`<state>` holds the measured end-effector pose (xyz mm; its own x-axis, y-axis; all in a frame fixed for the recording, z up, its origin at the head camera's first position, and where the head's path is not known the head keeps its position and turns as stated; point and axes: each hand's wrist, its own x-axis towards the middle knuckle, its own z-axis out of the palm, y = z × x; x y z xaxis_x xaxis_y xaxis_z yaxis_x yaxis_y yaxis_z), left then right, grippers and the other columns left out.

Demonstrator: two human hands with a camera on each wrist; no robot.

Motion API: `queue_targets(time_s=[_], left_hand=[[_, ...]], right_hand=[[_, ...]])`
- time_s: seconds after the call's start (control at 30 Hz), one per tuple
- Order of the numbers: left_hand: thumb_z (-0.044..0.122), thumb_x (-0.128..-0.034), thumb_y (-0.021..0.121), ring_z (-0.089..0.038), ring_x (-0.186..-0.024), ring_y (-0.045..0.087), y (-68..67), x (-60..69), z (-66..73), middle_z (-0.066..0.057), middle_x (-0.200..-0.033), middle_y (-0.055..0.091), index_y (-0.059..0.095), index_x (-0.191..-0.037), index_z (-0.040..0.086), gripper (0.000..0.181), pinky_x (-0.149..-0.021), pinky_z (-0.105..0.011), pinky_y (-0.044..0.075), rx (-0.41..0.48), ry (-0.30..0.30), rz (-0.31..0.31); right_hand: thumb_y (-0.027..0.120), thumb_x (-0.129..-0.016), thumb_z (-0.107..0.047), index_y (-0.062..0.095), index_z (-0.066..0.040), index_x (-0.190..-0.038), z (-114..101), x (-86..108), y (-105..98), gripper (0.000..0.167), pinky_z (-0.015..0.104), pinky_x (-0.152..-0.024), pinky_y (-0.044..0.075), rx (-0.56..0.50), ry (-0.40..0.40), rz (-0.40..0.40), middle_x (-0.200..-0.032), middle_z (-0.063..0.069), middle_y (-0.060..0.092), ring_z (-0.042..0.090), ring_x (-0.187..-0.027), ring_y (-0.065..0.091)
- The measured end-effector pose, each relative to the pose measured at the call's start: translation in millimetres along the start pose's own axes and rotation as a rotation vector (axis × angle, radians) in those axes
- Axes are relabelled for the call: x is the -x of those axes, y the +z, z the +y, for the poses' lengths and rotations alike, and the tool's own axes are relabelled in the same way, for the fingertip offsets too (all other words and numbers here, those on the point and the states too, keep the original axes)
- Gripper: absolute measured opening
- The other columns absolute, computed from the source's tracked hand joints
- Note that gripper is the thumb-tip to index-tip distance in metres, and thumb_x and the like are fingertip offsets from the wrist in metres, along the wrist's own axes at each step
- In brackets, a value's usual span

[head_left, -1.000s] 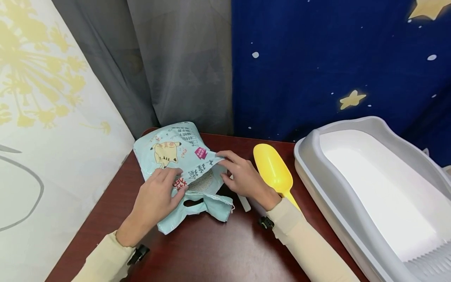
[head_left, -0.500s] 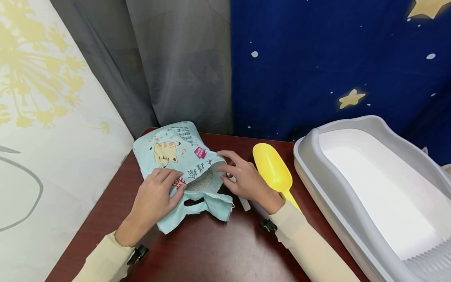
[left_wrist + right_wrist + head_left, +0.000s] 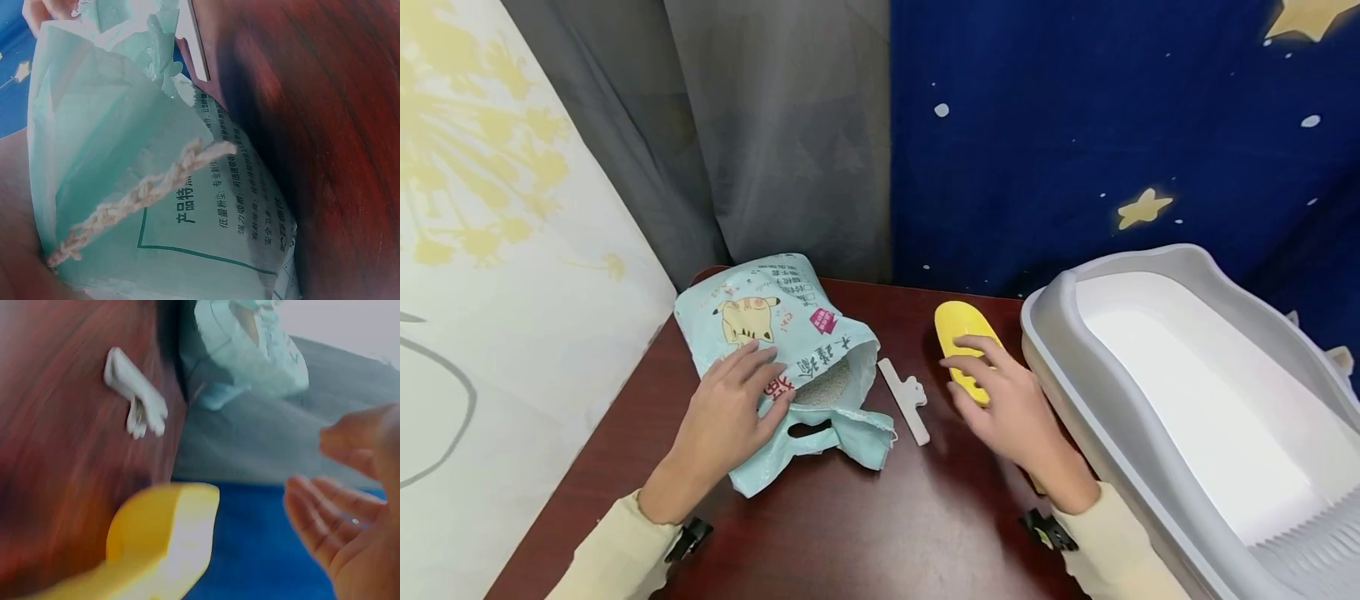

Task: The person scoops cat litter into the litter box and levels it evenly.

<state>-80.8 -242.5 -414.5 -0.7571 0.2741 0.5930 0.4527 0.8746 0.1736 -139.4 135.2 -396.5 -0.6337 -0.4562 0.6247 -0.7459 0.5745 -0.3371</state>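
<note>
A light blue cat litter bag (image 3: 786, 312) lies at the table's left, its mouth gaping over pale grey granules (image 3: 826, 385). At that mouth my left hand (image 3: 722, 417) holds the upper film with thumb and bent fingers; the exact grip is partly hidden. My right hand (image 3: 1015, 408) hovers over a yellow scoop (image 3: 955, 321), fingers spread and gripping nothing. That hand hides much of the scoop's handle. In the right wrist view, the scoop (image 3: 140, 528) is apart from the fingers. A white bag clip (image 3: 906, 400) rests between bag and scoop.
A large grey litter box (image 3: 1052, 333) with a white inside stands at the right, beside the scoop. Grey and blue curtains (image 3: 985, 200) hang behind the dark red table (image 3: 850, 525). A white patterned cloth (image 3: 550, 358) borders the left side.
My right hand has let go of the bag's edge and moved right, over the scoop. The bag clip has come into fuller view. My left hand stays at the bag.
</note>
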Motion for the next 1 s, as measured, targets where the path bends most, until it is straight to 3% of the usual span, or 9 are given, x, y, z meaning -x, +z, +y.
queue_targets(time_s=[0.2,0.3,0.4,0.53,0.73,1.0], left_hand=[[0.018,-0.0883,0.087,-0.048,-0.132,0.065,-3.3,-2.2,-0.4,-0.024,-0.129,0.074,0.081,-0.115,-0.002,0.034,-0.103,-0.070,0.052,-0.010,-0.008,-0.004],[0.017,-0.0881,0.086,-0.048,-0.131,0.066,-3.7,-3.2,-1.4,-0.024,-0.129,0.074,0.081,-0.115,-0.002,0.033,-0.101,-0.072,0.053,-0.009,-0.012,-0.004],[0.016,-0.0884,0.086,-0.048,-0.131,0.066,-4.0,-3.8,-2.2,-0.024,-0.128,0.074,0.081,-0.114,-0.003,0.032,-0.099,-0.073,0.053,-0.012,-0.016,-0.004],[0.016,-0.0884,0.086,-0.048,-0.129,0.068,-3.8,-4.4,-2.2,-0.023,-0.127,0.075,0.082,-0.113,-0.002,0.031,-0.098,-0.075,0.053,-0.016,-0.021,-0.003],[0.015,-0.0880,0.087,-0.047,-0.127,0.069,-2.5,-4.3,-1.5,-0.023,-0.126,0.075,0.082,-0.113,-0.002,0.030,-0.096,-0.076,0.053,-0.014,-0.021,-0.004],[0.017,-0.0879,0.087,-0.047,-0.125,0.070,-0.2,-7.2,0.0,-0.022,-0.123,0.076,0.081,-0.113,-0.003,0.032,-0.096,-0.074,0.054,-0.023,-0.018,-0.035]], right_hand=[[0.082,-0.089,-0.007,0.075,-0.001,-0.125,8,37.2,-28,0.037,0.045,-0.071,0.058,0.116,0.260,-0.081,-0.122,0.013,0.070,0.026,-0.083,0.068],[0.083,-0.090,-0.010,0.070,0.001,-0.132,10,54.9,-34,0.045,0.051,-0.073,0.057,0.149,0.384,-0.158,-0.124,0.016,0.070,0.029,-0.088,0.069],[0.084,-0.090,-0.012,0.065,0.006,-0.138,13,70.5,-36,0.054,0.063,-0.080,0.058,0.174,0.468,-0.230,-0.131,0.025,0.068,0.042,-0.098,0.073],[0.085,-0.089,-0.013,0.060,0.013,-0.141,16,85.1,-31,0.063,0.071,-0.086,0.055,0.188,0.514,-0.299,-0.135,0.033,0.066,0.054,-0.108,0.071],[0.089,-0.089,-0.016,0.059,0.014,-0.141,19,93.9,-25,0.067,0.065,-0.078,0.056,0.185,0.539,-0.339,-0.129,0.031,0.068,0.042,-0.090,0.070],[0.090,-0.086,-0.011,0.062,0.013,-0.135,21,94.4,-23,0.061,0.057,-0.064,0.054,0.230,0.518,-0.333,-0.088,0.015,0.066,0.029,-0.069,0.062]])
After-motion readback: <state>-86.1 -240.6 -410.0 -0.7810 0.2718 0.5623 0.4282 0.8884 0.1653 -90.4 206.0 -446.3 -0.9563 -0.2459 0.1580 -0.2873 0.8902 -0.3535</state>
